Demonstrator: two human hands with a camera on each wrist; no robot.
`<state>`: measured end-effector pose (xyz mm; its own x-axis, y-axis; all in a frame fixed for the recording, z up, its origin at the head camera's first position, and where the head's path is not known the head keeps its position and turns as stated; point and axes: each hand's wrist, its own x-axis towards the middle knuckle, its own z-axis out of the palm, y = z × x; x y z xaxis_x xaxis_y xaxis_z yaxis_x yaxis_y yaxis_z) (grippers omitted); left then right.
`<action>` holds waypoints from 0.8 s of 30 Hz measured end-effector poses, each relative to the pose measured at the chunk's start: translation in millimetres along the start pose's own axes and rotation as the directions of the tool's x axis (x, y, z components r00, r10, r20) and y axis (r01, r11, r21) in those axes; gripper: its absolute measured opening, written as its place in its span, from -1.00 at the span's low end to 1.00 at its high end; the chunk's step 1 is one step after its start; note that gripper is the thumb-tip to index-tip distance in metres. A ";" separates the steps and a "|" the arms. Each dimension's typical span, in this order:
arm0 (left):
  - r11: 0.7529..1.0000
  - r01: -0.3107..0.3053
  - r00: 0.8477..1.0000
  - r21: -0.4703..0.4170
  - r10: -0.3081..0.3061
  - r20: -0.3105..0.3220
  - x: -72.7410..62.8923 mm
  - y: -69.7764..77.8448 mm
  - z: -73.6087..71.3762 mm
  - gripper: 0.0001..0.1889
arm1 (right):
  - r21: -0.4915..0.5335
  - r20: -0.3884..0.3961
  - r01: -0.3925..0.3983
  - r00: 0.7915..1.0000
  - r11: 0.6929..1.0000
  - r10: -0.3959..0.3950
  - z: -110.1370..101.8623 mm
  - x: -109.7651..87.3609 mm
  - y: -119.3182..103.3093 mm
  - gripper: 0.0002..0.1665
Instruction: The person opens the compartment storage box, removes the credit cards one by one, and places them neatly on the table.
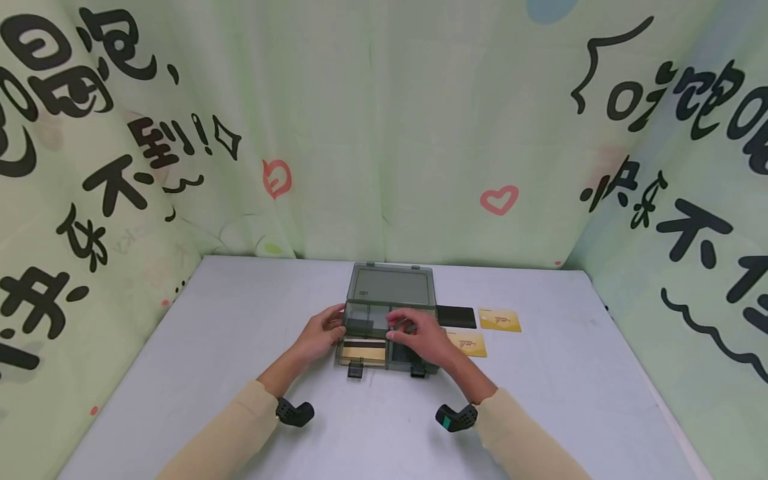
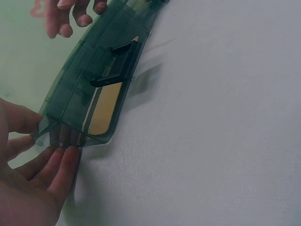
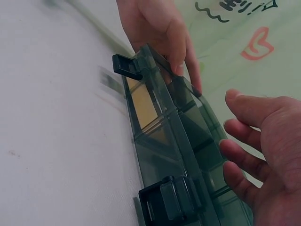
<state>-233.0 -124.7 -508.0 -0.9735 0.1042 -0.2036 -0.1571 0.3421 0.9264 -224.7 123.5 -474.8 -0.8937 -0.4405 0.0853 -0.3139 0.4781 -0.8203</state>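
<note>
A grey-green see-through storage box (image 2: 75,113) with compartments lies on the table, its lid (image 1: 393,285) folded back toward the curtain. My left hand (image 1: 324,331) grips the box's left side, thumb at the upper rim and fingers along the side wall. Over the right compartments hovers my right hand (image 1: 426,337); its fingers are loosely bent, and nothing shows between them in the right wrist view. A yellow card (image 2: 106,108) with a dark stripe sits in the front left compartment. Two latches, a left one (image 1: 355,369) and a right one (image 3: 164,202), hang from the front edge.
Right of the box lie a black card (image 1: 457,317) and two gold cards, one farther right (image 1: 500,320) and one nearer (image 1: 473,345), partly behind the right hand. The white table (image 1: 240,307) ends at a pale green curtain (image 1: 420,133) with printed characters and hearts.
</note>
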 end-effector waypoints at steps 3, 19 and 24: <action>1.000 -0.001 1.000 -0.006 0.001 0.000 0.3 -0.8 -0.3 -0.44 | -0.011 0.010 -0.003 1.000 1.000 0.003 1.5 0.3 -0.8 -0.56; 1.000 -0.011 1.000 0.000 0.011 0.005 -1.4 0.0 -0.6 -0.43 | -0.035 0.060 -0.021 0.998 0.999 0.023 8.1 0.8 -6.7 -0.56; 1.000 -0.013 1.000 0.011 0.013 0.003 -1.0 -0.1 0.0 -0.43 | -0.053 0.094 -0.019 0.995 0.998 0.024 10.4 2.1 -6.7 -0.56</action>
<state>-232.0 -124.9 -507.8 -0.9750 0.1110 -0.1923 -0.1426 0.3508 0.9255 -221.2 111.5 -475.0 -0.8667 -0.4986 0.0117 -0.3134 0.5263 -0.7904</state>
